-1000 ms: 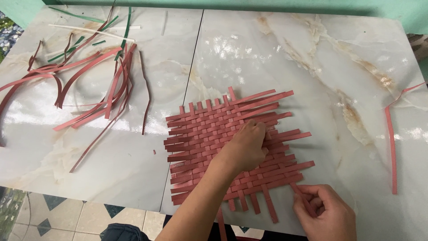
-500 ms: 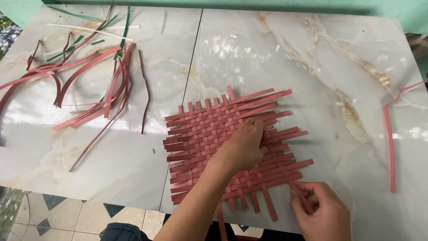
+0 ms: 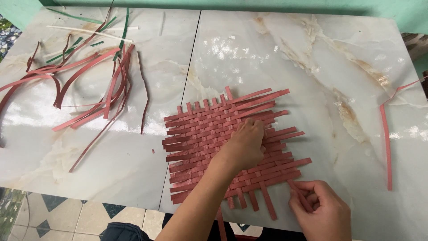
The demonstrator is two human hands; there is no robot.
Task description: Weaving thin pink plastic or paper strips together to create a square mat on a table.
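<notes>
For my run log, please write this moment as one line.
left hand: pressing flat red woven strip mat | right hand: pinching loose red strip end | surface: glossy marble table

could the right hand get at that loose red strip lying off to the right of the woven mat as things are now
Probably yes. The right hand pinches a strip end at the woven mat's lower right corner, and only bare marble tabletop lies between it and the loose red strip. It would have to let go first.

Woven mat [image 3: 209, 134] of reddish-brown strips lying flat on a marble table [image 3: 290, 58]. The left hand [image 3: 243, 145] presses on its centre; the right hand [image 3: 318, 209] pinches one strip end [image 3: 298, 191] at the lower right corner. Loose strips [image 3: 89, 85] lie far left, a single strip [image 3: 387, 143] far right.
</notes>
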